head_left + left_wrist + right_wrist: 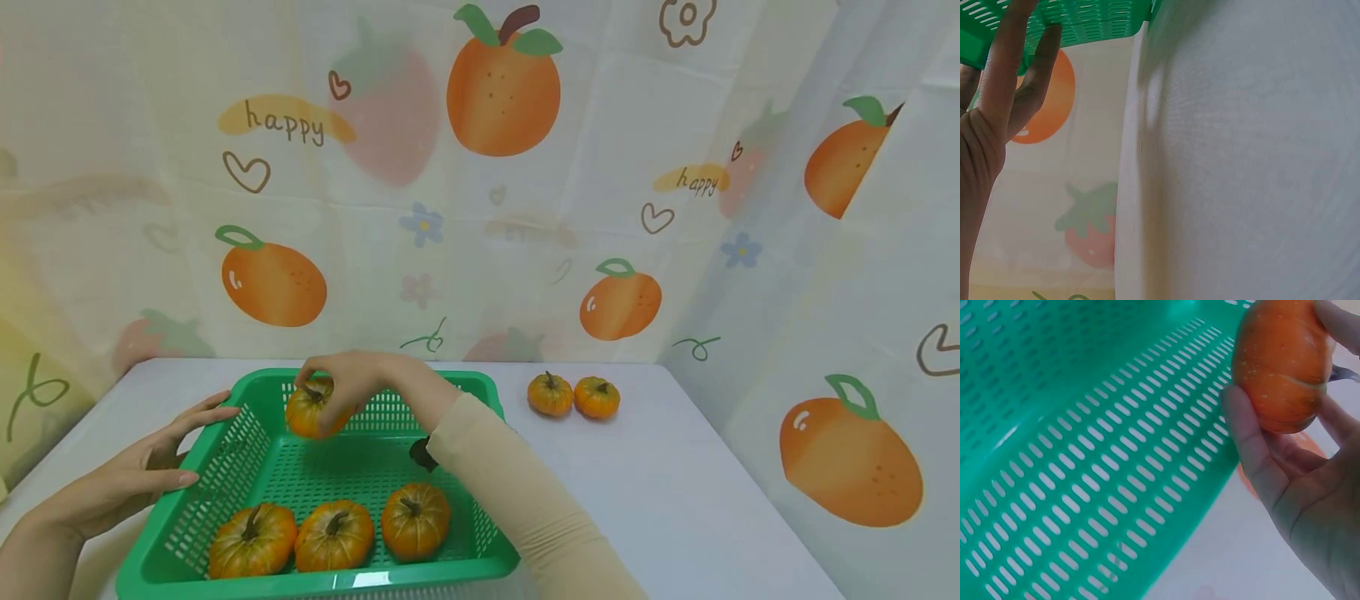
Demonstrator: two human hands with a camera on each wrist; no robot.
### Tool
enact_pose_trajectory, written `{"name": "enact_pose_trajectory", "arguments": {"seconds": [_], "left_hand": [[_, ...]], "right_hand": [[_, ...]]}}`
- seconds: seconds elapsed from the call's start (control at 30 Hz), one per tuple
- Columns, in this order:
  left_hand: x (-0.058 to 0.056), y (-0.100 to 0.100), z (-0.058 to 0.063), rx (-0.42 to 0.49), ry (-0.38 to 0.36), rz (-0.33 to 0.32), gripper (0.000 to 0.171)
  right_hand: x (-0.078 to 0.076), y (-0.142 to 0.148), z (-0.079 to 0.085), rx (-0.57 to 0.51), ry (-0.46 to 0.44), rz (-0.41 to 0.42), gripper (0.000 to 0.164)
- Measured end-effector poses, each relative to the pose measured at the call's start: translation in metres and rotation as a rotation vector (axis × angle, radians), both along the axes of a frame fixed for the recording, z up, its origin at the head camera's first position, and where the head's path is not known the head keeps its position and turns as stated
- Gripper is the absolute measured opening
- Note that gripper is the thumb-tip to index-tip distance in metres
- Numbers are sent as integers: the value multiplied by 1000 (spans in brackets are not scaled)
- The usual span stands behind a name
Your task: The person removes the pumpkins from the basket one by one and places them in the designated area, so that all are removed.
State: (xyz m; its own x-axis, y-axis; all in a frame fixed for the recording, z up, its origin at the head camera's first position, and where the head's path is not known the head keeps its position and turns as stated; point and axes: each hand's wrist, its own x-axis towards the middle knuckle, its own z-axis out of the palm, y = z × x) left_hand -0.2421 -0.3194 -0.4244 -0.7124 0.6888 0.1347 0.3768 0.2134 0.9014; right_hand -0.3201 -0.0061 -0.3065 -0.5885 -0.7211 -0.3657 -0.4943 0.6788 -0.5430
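A small orange pumpkin (306,414) with a short stem is gripped between the thumb and fingers of my right hand (352,385). It is held over the back left corner of a green plastic basket (360,454). In the right wrist view the fingers curve round the pumpkin (1282,362), beside the slotted wall. My left hand (138,471) rests at the basket's left rim, fingers extended and thumb against the edge. Seen from the left wrist, its fingers (1007,69) touch the basket's outside. Three more pumpkins (333,535) lie along the basket's front side.
Two small pumpkins, one on the left (550,394) and one on the right (597,397), sit side by side at the back of the white table (675,500), right of the basket. A curtain printed with fruit (510,250) hangs behind the table. A dark object (423,454) shows beside the right sleeve.
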Motion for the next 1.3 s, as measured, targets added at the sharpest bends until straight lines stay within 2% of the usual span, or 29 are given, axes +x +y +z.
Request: {"name": "enact_pose_trajectory", "arguments": {"seconds": [0.33,0.57,1.0,1.3], "left_hand": [[2,3,3,4,17,-5,74],[2,4,3,1,35,-1,75],[4,5,6,1,41,0,75],[1,2,3,7,14,-18,74]], "right_hand": [[-8,23,13,-117,-41,29,69],[-16,41,21,-156,-23,12,71],[-28,82,29,-222,-22,-101,71],[-33,116,25,-279,-36,-214,72]]}}
